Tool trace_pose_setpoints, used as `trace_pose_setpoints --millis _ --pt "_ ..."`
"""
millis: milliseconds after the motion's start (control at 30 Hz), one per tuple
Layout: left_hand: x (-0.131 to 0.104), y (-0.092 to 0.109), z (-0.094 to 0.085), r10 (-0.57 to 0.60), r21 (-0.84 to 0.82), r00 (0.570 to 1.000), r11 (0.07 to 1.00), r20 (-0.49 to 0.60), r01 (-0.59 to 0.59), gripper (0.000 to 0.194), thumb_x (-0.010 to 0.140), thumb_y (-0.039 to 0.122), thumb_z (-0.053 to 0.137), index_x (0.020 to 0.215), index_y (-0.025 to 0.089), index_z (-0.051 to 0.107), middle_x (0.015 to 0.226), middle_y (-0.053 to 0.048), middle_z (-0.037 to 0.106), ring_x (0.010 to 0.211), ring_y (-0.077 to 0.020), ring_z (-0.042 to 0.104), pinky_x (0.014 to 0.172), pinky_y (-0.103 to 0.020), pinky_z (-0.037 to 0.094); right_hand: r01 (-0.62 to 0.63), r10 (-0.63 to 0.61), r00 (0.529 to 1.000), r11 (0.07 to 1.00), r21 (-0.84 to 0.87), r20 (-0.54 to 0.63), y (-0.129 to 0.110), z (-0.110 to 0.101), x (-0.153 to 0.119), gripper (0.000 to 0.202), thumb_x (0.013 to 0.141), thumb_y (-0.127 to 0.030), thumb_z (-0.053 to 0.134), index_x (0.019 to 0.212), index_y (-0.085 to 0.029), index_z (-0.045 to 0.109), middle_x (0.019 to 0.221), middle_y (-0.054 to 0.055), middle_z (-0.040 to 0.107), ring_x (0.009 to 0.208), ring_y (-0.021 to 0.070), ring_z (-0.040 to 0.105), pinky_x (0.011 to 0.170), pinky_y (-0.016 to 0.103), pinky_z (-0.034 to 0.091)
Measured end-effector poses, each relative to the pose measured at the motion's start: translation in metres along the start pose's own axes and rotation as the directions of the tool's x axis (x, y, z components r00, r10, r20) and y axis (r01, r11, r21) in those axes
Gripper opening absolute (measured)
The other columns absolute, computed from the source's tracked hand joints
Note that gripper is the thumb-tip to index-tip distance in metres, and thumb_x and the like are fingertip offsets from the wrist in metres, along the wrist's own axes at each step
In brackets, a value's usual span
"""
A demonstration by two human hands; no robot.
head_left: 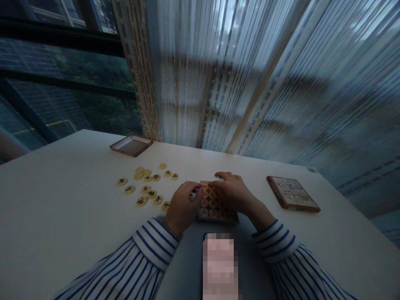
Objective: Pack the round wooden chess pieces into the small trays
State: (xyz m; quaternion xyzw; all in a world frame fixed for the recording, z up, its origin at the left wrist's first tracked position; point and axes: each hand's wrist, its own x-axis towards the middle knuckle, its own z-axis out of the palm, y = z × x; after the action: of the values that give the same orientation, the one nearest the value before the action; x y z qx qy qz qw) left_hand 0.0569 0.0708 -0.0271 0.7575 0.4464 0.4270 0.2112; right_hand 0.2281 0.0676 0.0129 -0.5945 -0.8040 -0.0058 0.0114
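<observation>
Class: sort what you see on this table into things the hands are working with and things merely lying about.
In use: left hand, right hand, tray of round game pieces, loose black-marked pieces.

Lying about: empty shallow tray, printed lid, blurred phone-shaped object.

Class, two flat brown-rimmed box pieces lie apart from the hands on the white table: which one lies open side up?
The far-left brown-rimmed tray shows a hollow inside; the right one shows a printed face.

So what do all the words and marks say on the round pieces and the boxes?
None can be read.
Loose round pieces: dark marks, too small and blurred.
Pieces in the tray under the left hand and right hand: red marks, unreadable.
Box lid: printed picture, any lettering too blurred.
Open box: no text visible.
</observation>
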Motion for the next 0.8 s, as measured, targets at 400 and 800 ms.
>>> trace_pose_setpoints --millis 400,800 --pt "0.000 0.000 0.000 0.002 0.017 1.000 1.000 -0.006 -0.001 0.016 0.083 0.022 0.047 0.083 0.016 0.062 0.081 -0.005 0.066 0.076 -0.0167 0.060 0.068 -0.030 0.049 0.012 -0.012 1.000 1.000 0.021 -0.001 0.001 0.001 -0.001 0.034 0.087 -0.025 0.043 0.116 -0.032 0.058 0.129 0.010 0.048 0.117 0.0268 0.042 0.091 0.045 0.031" --pt "-0.001 0.001 -0.001 -0.001 0.013 1.000 1.000 -0.002 0.001 0.017 0.082 0.022 0.047 0.087 0.015 0.061 0.084 -0.006 0.065 0.076 -0.0168 0.060 0.068 -0.030 0.050 -0.057 0.065 0.995 0.992 0.112 -0.070 0.023 -0.020 -0.016 0.035 0.087 -0.023 0.041 0.119 -0.021 0.056 0.122 0.009 0.055 0.112 0.0229 0.048 0.093 0.039 0.035"
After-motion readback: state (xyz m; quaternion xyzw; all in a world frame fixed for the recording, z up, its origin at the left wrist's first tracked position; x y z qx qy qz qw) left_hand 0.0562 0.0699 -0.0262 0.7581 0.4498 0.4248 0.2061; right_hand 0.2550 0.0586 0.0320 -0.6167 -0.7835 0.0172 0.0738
